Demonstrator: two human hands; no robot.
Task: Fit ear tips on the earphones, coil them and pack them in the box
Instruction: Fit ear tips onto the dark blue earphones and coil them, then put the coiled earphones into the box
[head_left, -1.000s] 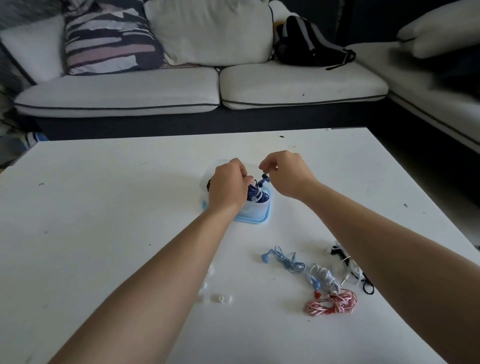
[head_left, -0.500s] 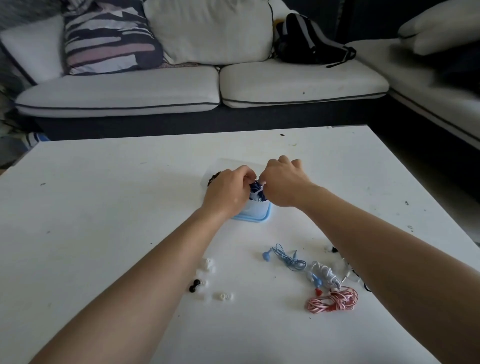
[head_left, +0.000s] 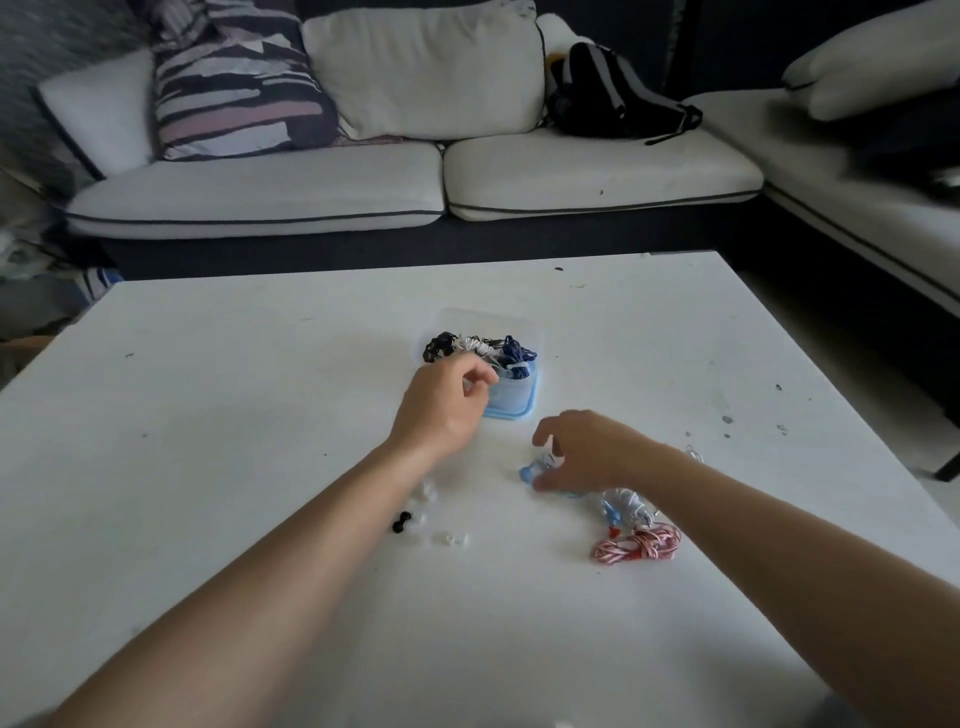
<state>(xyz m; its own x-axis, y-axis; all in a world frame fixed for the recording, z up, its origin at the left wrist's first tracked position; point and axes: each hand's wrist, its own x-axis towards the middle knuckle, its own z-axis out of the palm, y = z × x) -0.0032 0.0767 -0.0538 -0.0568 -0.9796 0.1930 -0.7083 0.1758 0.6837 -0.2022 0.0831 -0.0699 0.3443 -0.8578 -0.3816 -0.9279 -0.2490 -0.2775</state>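
Observation:
A small blue-rimmed clear box (head_left: 513, 401) stands mid-table, heaped with coiled black, white and navy earphones (head_left: 480, 349). My left hand (head_left: 441, 410) sits against the box's near left side, its fingers loosely curled and holding nothing I can see. My right hand (head_left: 587, 452) hovers over a loose light blue pair of earphones (head_left: 527, 473). Its fingers are spread and arched, and the thumb is down beside the cable. A white-and-blue coil (head_left: 623, 506) and a red-and-white coil (head_left: 636, 545) lie to the right. A black ear tip (head_left: 401, 521) and clear ear tips (head_left: 449, 539) lie under my left forearm.
The white table (head_left: 208, 467) has its far edge in front of a white sofa (head_left: 260, 197). A striped cushion (head_left: 234, 88) and a black bag (head_left: 613, 98) lie on the sofa. The table's right edge drops to the floor beside a second sofa section (head_left: 857, 171).
Both hands have come off the navy earphones, which now lie in the box. My right hand has drawn back toward me to the light blue pair, and my left hand has pulled back slightly.

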